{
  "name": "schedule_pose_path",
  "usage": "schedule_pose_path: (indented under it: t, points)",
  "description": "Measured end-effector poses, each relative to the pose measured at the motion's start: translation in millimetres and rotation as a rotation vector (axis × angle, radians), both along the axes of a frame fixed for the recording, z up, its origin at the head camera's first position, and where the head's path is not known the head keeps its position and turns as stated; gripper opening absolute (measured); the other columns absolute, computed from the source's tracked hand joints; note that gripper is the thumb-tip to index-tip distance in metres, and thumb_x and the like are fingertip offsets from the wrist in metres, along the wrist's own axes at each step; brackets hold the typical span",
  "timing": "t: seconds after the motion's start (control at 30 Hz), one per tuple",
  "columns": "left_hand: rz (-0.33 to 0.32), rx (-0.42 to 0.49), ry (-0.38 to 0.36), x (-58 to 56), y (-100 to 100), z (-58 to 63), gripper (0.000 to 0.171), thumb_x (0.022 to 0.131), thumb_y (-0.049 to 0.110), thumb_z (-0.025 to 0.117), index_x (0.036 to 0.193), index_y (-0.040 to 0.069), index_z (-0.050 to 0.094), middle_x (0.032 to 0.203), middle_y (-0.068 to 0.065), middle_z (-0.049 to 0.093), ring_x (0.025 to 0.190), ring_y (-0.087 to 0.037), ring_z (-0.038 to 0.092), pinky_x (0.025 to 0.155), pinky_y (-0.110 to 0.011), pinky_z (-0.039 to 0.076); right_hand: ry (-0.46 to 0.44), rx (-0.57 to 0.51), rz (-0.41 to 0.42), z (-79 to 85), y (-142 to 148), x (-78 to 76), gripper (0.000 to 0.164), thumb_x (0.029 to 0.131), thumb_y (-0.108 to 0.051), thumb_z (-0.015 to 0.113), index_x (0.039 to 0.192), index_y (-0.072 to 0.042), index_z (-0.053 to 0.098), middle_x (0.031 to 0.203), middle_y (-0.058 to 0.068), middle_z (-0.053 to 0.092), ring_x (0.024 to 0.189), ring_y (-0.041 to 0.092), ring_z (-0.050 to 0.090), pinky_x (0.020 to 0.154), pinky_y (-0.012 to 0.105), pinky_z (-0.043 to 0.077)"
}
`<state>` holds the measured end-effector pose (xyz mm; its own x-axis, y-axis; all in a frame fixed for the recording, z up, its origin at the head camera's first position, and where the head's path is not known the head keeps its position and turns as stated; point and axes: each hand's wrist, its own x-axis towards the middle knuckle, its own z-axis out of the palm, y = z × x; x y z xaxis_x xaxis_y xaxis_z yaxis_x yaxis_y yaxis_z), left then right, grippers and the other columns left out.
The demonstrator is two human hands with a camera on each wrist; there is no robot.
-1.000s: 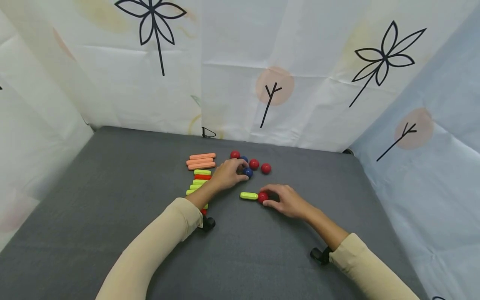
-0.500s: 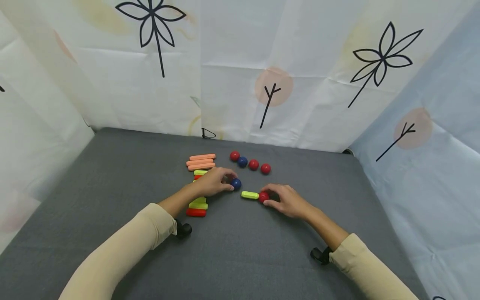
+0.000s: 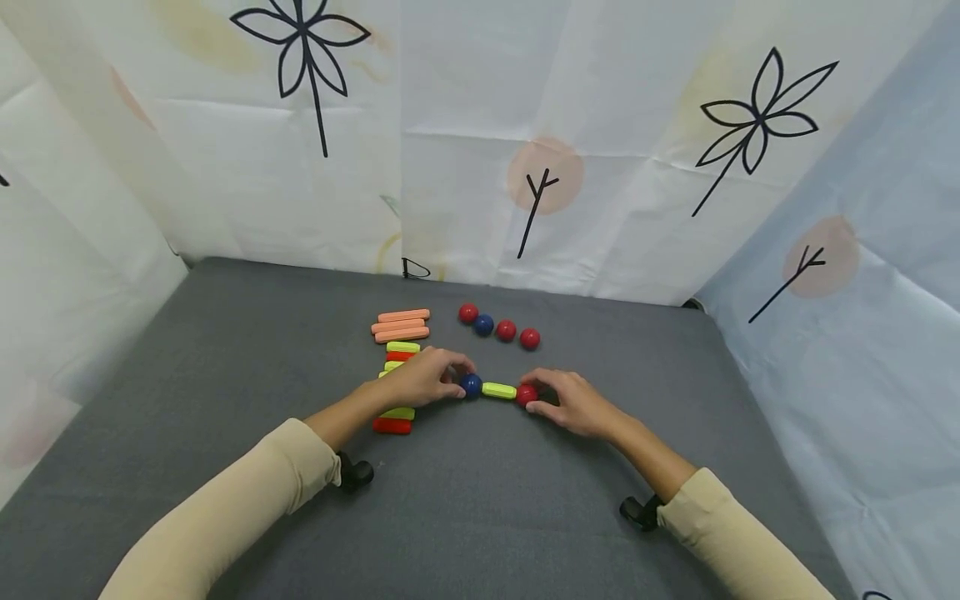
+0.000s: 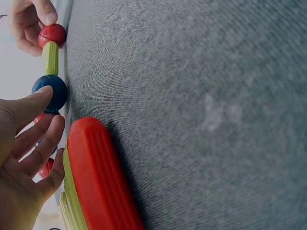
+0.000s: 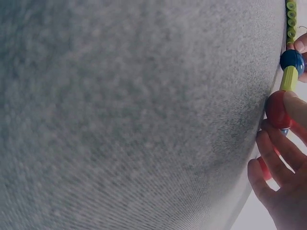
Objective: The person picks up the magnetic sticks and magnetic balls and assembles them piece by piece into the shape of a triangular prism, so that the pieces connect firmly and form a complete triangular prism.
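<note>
My left hand [image 3: 426, 377] pinches a blue ball [image 3: 471, 385] between thumb and fingers, right at the left end of a short yellow-green rod [image 3: 498, 391]. At the rod's other end is a red ball [image 3: 527, 395], which my right hand [image 3: 567, 400] holds between thumb and fingers. Ball, rod and ball form one straight line low over the grey cloth. In the left wrist view the blue ball [image 4: 50, 93] meets the ribbed rod [image 4: 50, 58]. From the right wrist, the thumb lies on the red ball [image 5: 278, 110].
Behind the hands lie three red balls, one of them [image 3: 529, 338] rightmost, and a blue ball [image 3: 483, 325]. Three orange rods [image 3: 402, 326] sit at the back left. A column of yellow-green and red rods [image 3: 392, 426] is partly hidden under my left forearm.
My left hand has brought the blue ball from the group at the back toward me and left, up to the rod's free end. The right hand stays nearly still with the red ball.
</note>
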<state>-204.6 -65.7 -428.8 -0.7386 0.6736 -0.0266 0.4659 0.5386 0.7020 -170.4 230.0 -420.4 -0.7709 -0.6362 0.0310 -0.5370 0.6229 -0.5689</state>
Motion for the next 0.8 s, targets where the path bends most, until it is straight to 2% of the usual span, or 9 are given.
schedule_pose_path:
  t: [0.17,0.37,0.53,0.67,0.8]
  points:
    - [0.004,0.005,0.002,1.9,-1,-1.1,0.035,0.09,0.012,0.075,0.123,0.007,0.067,0.115,-0.005,0.07,0.093,-0.014,0.064,0.088,-0.032,0.054,-0.019,-0.019,0.029,-1.1,2,0.7,0.042,0.097,-0.019,0.067,0.136,-0.007,0.059,0.133,0.007,0.063,0.122,0.025,0.058,0.101,0.051,0.045]
    - [0.0,0.024,0.003,2.3,-1,-4.7,0.034,0.09,0.012,0.075,0.123,0.007,0.067,0.115,-0.005,0.07,0.099,-0.015,0.065,0.09,-0.034,0.054,-0.076,-0.067,0.055,-0.5,6,-0.1,0.037,0.099,-0.012,0.06,0.135,-0.005,0.06,0.128,0.008,0.064,0.115,0.024,0.059,0.097,0.051,0.046]
    - [-0.002,0.023,0.002,3.3,0,-3.5,0.035,0.091,0.013,0.074,0.125,0.008,0.067,0.116,-0.004,0.07,0.1,-0.014,0.065,0.09,-0.034,0.053,-0.116,-0.08,0.055,1.0,8,-0.5,0.036,0.099,-0.011,0.061,0.134,-0.003,0.06,0.126,0.008,0.065,0.111,0.022,0.06,0.095,0.049,0.048]
    - [0.003,0.033,0.058,7.3,-9,0.8,0.037,0.091,0.016,0.074,0.126,0.008,0.066,0.114,-0.002,0.07,0.096,-0.013,0.064,0.086,-0.033,0.054,-0.131,-0.078,0.054,3.2,9,0.6,0.034,0.096,-0.013,0.066,0.129,-0.004,0.063,0.118,0.005,0.067,0.103,0.018,0.061,0.09,0.046,0.05]
    - [0.013,0.054,0.145,16.4,-29,4.7,0.036,0.09,0.017,0.076,0.123,0.006,0.068,0.112,-0.004,0.07,0.088,-0.011,0.062,0.079,-0.032,0.053,-0.142,-0.056,0.044,5.1,11,2.7,0.03,0.093,-0.019,0.071,0.12,-0.007,0.067,0.107,0.0,0.069,0.096,0.014,0.062,0.087,0.041,0.052]
